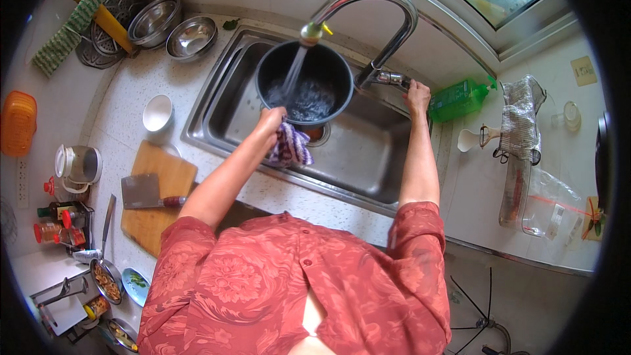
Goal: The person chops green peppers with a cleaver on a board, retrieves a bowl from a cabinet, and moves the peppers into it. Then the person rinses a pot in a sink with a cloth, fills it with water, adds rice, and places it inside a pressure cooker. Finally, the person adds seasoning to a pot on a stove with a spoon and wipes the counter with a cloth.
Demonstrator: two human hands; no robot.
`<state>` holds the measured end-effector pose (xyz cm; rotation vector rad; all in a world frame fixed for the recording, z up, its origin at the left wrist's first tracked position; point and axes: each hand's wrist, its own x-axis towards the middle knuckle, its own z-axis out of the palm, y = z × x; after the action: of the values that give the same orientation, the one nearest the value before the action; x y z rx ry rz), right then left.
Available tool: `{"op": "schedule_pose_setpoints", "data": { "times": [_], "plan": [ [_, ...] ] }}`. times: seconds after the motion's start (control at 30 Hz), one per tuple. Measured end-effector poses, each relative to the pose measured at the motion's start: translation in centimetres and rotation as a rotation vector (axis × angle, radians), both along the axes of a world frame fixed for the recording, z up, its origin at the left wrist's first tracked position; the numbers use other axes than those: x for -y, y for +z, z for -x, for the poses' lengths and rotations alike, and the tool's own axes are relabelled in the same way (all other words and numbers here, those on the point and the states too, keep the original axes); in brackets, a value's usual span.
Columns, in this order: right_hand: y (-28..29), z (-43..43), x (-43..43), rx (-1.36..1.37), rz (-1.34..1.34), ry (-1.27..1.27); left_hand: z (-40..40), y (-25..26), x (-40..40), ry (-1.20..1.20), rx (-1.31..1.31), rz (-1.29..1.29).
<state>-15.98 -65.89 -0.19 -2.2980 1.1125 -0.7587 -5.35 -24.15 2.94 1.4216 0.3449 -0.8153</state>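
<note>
Water runs from a chrome gooseneck faucet (411, 15) into a dark round pot (268, 66) in a stainless steel sink (365, 158). My left hand (272, 121) is at the pot's near rim and holds a purple and white knitted cloth (292, 145), which hangs down over the sink. Whether its fingers also grip the pot's rim or a handle is hidden. My right hand (418, 96) is closed around the end of the faucet lever (392, 78), to the right of the spout's base. The water in the pot is churning.
Left of the sink are a white bowl (157, 113), a wooden cutting board (140, 224) with a cleaver (140, 191) on it, and metal bowls (191, 39). A green pump bottle (458, 101) stands by my right hand. A ladle (106, 276) holding food lies lower left.
</note>
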Motion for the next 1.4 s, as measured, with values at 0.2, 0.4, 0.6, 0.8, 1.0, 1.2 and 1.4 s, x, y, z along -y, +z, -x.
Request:
{"op": "schedule_pose_setpoints", "data": {
  "times": [0.2,0.4,0.6,0.8,1.0,1.2,1.4],
  "plan": [
    [0.8,-0.1,-8.2,0.249,-0.455,-0.196,0.4,1.3,-0.3,0.016,0.062,-0.063],
    [5.8,0.1,-23.6,0.18,-0.997,0.213,-0.1,-1.0,-0.1,0.037,0.059,-0.004],
    [3.6,-0.9,-24.8,0.216,-1.105,0.248,0.9,1.4,0.4,0.019,0.083,-0.046],
    [3.6,-1.5,-25.1,0.166,-1.087,0.269,-0.1,-1.6,0.1,0.031,0.112,0.008],
    [1.1,-1.9,-24.2,0.164,-0.951,0.247,-0.2,-2.6,0.7,0.044,0.075,0.064],
    [2.3,-1.7,-24.9,0.182,-1.034,0.211,0.2,-1.5,0.4,0.022,0.125,0.008],
    [2.0,-1.8,-24.9,0.213,-1.017,0.228,-0.3,-3.3,0.4,0.039,0.132,0.074]
  ]
}}
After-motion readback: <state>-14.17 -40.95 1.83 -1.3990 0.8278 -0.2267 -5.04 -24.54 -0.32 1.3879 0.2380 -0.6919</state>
